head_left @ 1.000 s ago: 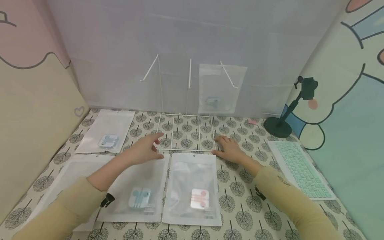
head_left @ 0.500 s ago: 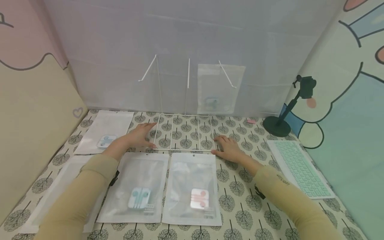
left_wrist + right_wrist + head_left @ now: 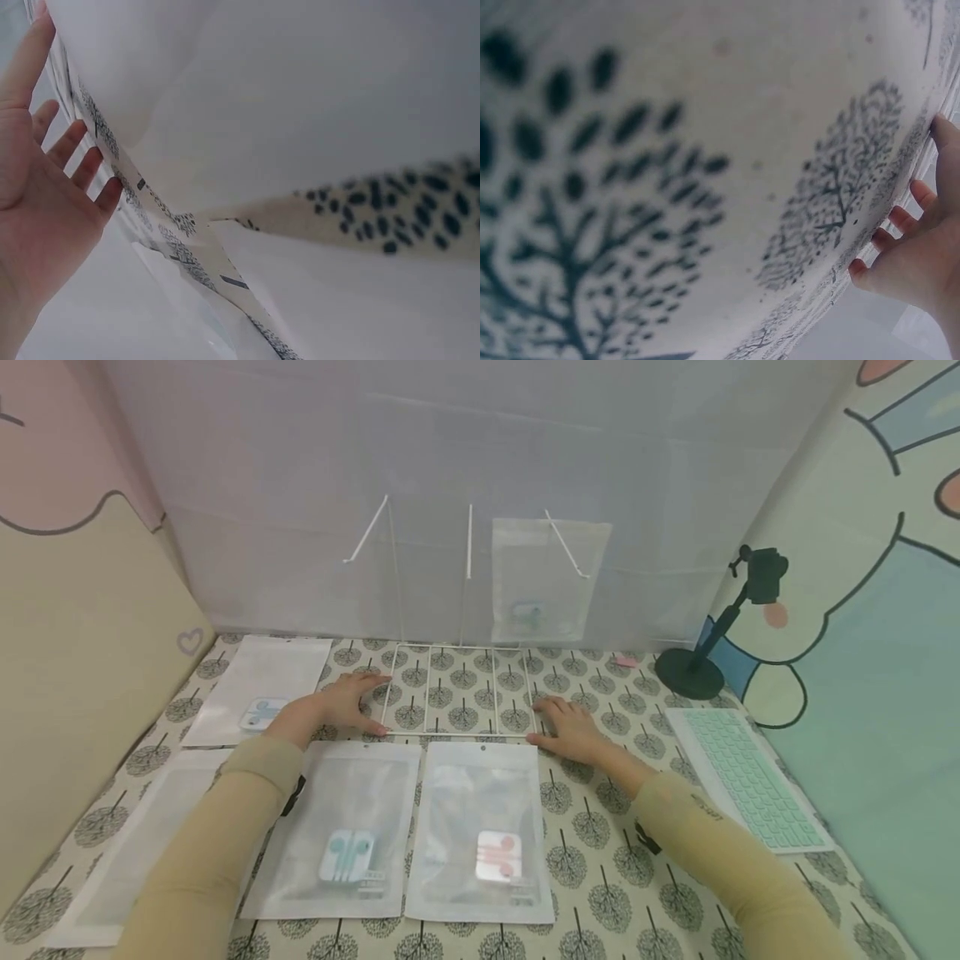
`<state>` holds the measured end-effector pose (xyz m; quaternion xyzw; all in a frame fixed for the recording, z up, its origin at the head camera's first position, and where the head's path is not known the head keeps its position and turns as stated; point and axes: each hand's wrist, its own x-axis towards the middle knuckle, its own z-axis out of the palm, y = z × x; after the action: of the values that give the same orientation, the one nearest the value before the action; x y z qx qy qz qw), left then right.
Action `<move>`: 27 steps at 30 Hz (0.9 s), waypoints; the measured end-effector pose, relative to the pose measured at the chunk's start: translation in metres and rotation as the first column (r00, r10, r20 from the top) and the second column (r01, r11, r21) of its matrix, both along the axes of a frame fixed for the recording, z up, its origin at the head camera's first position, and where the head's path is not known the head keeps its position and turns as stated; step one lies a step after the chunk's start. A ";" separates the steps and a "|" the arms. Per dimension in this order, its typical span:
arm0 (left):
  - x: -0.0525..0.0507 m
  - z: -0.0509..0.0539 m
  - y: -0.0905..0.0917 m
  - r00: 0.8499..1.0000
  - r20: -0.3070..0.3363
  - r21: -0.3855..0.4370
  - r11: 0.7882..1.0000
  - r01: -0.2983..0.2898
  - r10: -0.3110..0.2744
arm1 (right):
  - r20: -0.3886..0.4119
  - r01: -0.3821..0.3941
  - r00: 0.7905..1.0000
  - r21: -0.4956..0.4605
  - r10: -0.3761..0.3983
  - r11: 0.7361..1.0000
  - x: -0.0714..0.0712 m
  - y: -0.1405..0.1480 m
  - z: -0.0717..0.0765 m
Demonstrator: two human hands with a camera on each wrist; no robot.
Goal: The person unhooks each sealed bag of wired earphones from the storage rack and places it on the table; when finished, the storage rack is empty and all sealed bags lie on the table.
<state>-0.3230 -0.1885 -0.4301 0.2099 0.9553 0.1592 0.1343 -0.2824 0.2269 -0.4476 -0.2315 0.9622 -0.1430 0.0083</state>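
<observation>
A white wire display rack [image 3: 459, 735] stands on the tree-print cloth, its prongs [image 3: 469, 543] pointing forward. My left hand [image 3: 341, 703] is at the left side of its base, thumb by the front left corner; in the left wrist view the fingers [image 3: 66, 142] are spread. At the base's right side my right hand [image 3: 573, 731] rests with thumb and fingertips at the wire, fingers [image 3: 904, 217] loosely bent in the right wrist view. From the right prong hangs a frosted pouch [image 3: 547, 556] with an earphone case. Nearer me lie pouches with teal [image 3: 337, 793] and pink [image 3: 480, 793] earphones.
Left of the rack lie a pouch with blue earphones [image 3: 266, 668] and another pouch [image 3: 142, 852], partly hidden by my left sleeve. A mint keyboard [image 3: 750, 781] and a black stand [image 3: 690, 672] are at the right. Cloth walls enclose the back and sides.
My left hand has moved left and slightly away from me, from above the base's front left corner to its left side. The right hand stays at the right side.
</observation>
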 end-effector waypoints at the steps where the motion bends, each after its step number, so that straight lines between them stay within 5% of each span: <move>1: 0.000 0.000 -0.001 1.000 0.001 -0.006 1.000 -0.004 0.004 | 0.008 -0.001 1.000 0.000 0.001 1.000 -0.001 -0.001 0.001; 10: -0.002 -0.003 -0.002 1.000 -0.020 -0.016 1.000 0.015 -0.016 | 0.059 -0.042 0.997 -0.023 0.043 0.999 -0.006 0.004 0.007; 15: -0.001 -0.005 -0.002 0.999 -0.029 -0.033 0.999 0.014 -0.015 | 0.101 -0.003 0.995 -0.149 0.018 0.989 -0.011 0.013 0.008; 20: 0.002 -0.002 -0.001 1.000 -0.016 -0.031 1.000 0.008 -0.008 | 0.062 0.078 0.996 -0.298 -0.062 0.951 -0.020 0.022 0.030; 27: 0.004 0.001 0.001 1.000 -0.012 -0.031 1.000 0.001 -0.001 | -0.017 0.176 0.978 -0.476 -0.209 0.861 -0.044 0.034 0.072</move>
<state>-0.3193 -0.1874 -0.4292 0.2094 0.9583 0.1430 0.1317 -0.3268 0.2608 -0.3752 -0.1339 0.9163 -0.3650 -0.0956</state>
